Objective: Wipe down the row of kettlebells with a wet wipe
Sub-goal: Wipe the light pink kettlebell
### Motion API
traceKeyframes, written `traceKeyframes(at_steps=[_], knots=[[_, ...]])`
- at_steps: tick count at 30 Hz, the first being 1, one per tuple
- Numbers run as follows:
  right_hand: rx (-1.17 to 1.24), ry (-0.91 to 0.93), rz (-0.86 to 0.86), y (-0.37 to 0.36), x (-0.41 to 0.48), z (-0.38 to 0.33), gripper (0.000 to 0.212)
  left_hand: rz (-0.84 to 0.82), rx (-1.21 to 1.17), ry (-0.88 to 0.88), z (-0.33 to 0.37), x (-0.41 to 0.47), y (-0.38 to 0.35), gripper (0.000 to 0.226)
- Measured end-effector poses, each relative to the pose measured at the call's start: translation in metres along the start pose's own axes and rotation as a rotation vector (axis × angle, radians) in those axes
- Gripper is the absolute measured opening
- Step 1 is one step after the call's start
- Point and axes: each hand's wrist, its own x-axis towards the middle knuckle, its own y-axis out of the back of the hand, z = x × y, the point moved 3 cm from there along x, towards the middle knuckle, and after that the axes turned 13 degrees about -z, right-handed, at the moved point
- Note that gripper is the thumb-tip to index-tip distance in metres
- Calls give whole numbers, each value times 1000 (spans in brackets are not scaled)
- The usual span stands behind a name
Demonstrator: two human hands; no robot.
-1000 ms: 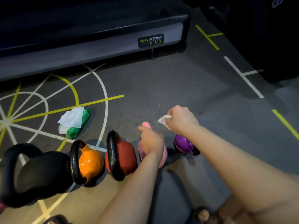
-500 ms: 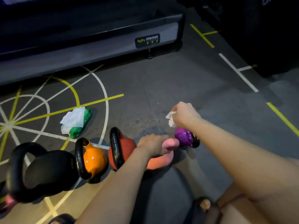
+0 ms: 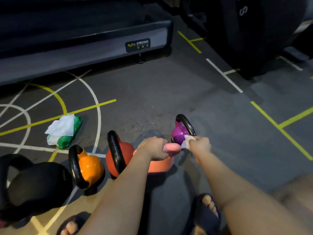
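A row of kettlebells stands on the gym floor: a big black one (image 3: 37, 185), an orange one (image 3: 89, 167), a red one (image 3: 122, 155), a pink one (image 3: 162, 164) and a small purple one (image 3: 179, 134). My left hand (image 3: 154, 148) grips the pink kettlebell's handle, and the bell is tilted. My right hand (image 3: 199, 145) pinches a white wet wipe (image 3: 187, 140) and holds it against the purple kettlebell's lower side. The purple bell's black handle points up and away.
A green pack of wet wipes (image 3: 65, 131) lies on the floor behind the orange kettlebell. A treadmill base (image 3: 84, 46) runs along the back. Dark equipment (image 3: 254, 34) stands at the back right. My sandalled feet (image 3: 208, 211) are near the bottom edge.
My right hand has come down from above the purple kettlebell and brought the wipe onto its side. My left hand has taken the pink bell's handle and tilted it.
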Motion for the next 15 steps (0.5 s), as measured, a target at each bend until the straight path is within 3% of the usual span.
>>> traceKeyframes(at_steps=[3,5,8,11,15], knots=[[462,-61,101,-33,-1,51,19,-71,-95,-34,-9,12,3,29],[630,-35,39,-57,1,66,19,-114,-223,-44,-13,17,1,48],[757,10,-62,-84,3,64,15,26,-195,-30,-9,20,0,59],[882,40,-39,-100,1,61,22,179,-88,97,-3,22,2,56],[1072,182,103,-101,-15,57,24,123,-56,125,-6,31,2,50]])
